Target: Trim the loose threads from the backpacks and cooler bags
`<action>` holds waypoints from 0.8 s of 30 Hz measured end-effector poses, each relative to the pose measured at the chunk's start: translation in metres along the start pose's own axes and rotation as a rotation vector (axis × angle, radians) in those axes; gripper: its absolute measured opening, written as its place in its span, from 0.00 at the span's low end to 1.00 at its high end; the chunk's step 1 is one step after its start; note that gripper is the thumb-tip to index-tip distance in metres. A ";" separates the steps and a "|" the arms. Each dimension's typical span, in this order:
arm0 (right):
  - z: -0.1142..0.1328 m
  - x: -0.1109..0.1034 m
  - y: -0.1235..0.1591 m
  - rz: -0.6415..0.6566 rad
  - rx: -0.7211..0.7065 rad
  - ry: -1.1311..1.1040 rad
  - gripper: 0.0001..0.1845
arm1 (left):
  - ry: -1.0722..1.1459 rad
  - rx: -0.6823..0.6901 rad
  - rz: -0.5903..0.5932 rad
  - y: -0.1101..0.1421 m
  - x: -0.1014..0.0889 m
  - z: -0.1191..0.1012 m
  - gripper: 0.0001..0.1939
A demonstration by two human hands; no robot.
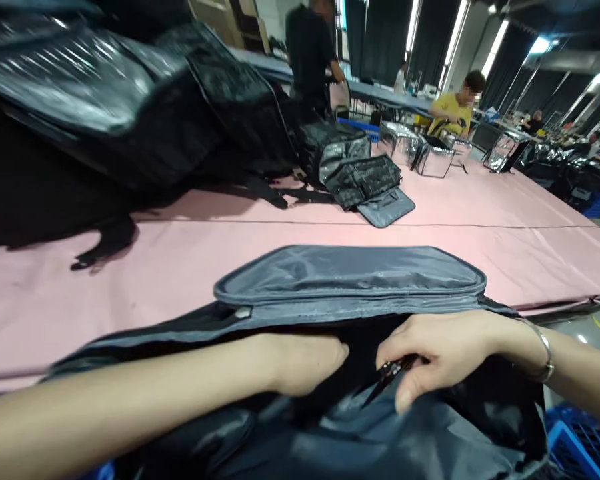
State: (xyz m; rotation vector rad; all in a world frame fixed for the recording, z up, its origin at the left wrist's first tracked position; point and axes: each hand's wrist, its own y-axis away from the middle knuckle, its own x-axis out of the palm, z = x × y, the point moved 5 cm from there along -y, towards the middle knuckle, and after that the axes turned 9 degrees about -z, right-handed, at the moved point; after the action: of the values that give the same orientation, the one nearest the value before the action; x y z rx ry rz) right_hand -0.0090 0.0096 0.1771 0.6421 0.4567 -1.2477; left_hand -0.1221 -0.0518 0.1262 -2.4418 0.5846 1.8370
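A black bag with grey lining [360, 440] lies open in front of me, its grey-lined flap [350, 270] folded back onto the table. My left hand [307, 363] reaches into the opening with the fingers curled down, fist-like. Whatever those fingers grip is hidden behind the hand. Over the right part of the opening, my right hand [437, 353] is closed around small black thread snips [387, 377]. The snips' blades point down and left toward the lining, apart from my left hand. A bracelet [547, 353] circles my right wrist.
The pink-covered table [480, 233] stretches ahead. Black and silvery bags [130, 120] are heaped at the left, and a smaller dark bag [365, 180] lies farther back. Blue crates [575, 440] stand low at the right. A person in yellow [447, 113] and one in black [310, 53] are beyond.
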 end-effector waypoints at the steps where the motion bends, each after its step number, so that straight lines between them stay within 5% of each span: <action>1: 0.004 -0.010 0.001 -0.027 -0.004 -0.086 0.17 | -0.079 0.051 0.050 0.007 -0.009 -0.010 0.10; 4: 0.004 -0.029 0.000 -0.100 -0.010 -0.240 0.22 | -0.187 0.147 0.060 0.028 -0.037 -0.033 0.07; 7: -0.001 -0.043 -0.007 -0.185 -0.053 -0.307 0.22 | -0.179 0.139 -0.143 0.048 -0.067 -0.033 0.13; 11: -0.005 -0.062 -0.015 -0.332 -0.036 -0.343 0.22 | -0.309 0.017 -0.715 0.077 -0.113 0.013 0.14; 13: -0.004 -0.067 -0.017 -0.403 -0.006 -0.313 0.22 | -0.285 -0.115 -0.840 0.087 -0.127 0.045 0.15; 18: 0.010 -0.073 -0.007 -0.733 0.010 0.093 0.09 | 0.078 -0.416 -0.704 0.087 -0.134 0.098 0.18; 21: 0.012 -0.079 0.010 -0.948 0.069 0.540 0.09 | 0.238 -0.410 -0.636 0.077 -0.133 0.107 0.21; 24: -0.005 -0.090 0.019 -0.960 0.220 0.674 0.10 | 0.349 -0.377 -0.594 0.066 -0.133 0.115 0.24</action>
State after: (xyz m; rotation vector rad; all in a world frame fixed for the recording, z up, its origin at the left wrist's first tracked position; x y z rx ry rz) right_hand -0.0145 0.0812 0.2351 1.0979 1.3026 -1.9890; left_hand -0.2793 -0.0478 0.2290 -2.7569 -0.4977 1.3812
